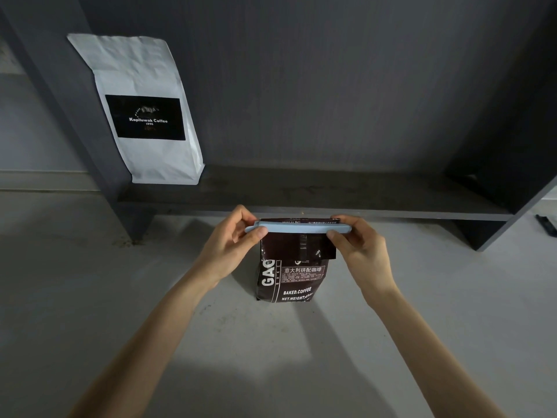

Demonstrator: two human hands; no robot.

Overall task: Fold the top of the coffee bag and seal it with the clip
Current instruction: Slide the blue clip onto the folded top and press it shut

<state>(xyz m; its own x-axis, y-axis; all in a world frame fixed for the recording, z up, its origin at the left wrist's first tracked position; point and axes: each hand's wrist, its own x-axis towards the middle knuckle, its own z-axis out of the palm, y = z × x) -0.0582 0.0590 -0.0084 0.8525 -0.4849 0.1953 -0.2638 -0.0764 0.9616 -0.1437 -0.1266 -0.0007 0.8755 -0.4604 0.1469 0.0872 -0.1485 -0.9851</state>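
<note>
A dark brown coffee bag (289, 279) with white lettering stands upright on the pale floor, in front of a low dark shelf. Its top is folded over toward me. A long light blue clip (297, 228) lies across the fold, along the full width of the bag. My left hand (233, 239) pinches the clip's left end between thumb and fingers. My right hand (358, 242) pinches its right end the same way. Whether the clip is fully snapped closed cannot be told.
A white coffee bag (144, 113) with a black label leans against the back panel on the left of the dark shelf (331, 191). A small dark object (545, 225) lies on the floor at the far right. The pale floor (150, 297) spreads around the bag.
</note>
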